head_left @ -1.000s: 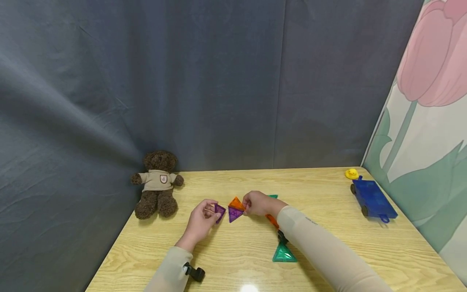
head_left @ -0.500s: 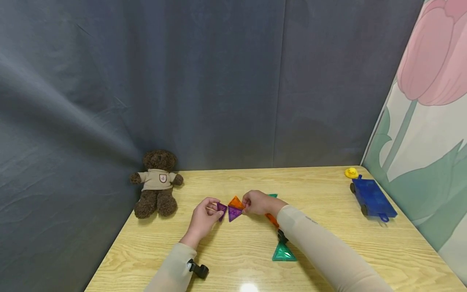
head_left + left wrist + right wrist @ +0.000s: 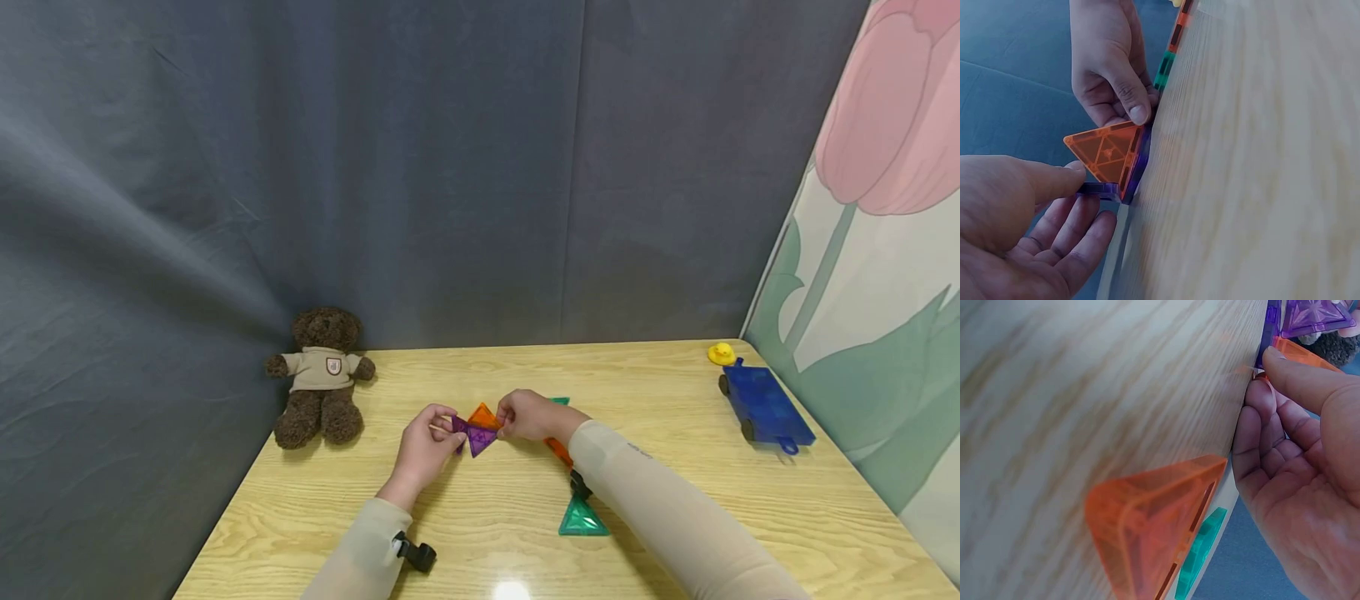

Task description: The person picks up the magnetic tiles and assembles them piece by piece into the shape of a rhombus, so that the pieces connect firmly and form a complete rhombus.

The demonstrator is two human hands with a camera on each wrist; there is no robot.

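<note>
My left hand point(image 3: 422, 452) pinches a purple triangular magnetic tile point(image 3: 1100, 190) between thumb and fingers, seen edge-on in the left wrist view. Its edge meets a second purple triangular tile point(image 3: 482, 440), which lies on the table. From that flat tile an orange triangular tile point(image 3: 1107, 152) rises at a slant along the far side. My right hand point(image 3: 525, 415) pinches the right-hand corner of the orange tile, its thumb tip right where orange and purple meet. In the right wrist view, the raised purple tile point(image 3: 1317, 317) stands beyond the right thumb.
Under my right forearm lies another orange tile point(image 3: 558, 451), with a green tile point(image 3: 561, 402) behind it and a second green tile point(image 3: 583, 518) nearer me. A teddy bear point(image 3: 324, 371) sits at left. A blue wheeled base point(image 3: 767, 404) and yellow duck point(image 3: 722, 353) stand at right.
My left hand has moved right with its purple tile, which now meets the flat purple tile and stands more upright. The right hand has stayed at the corner.
</note>
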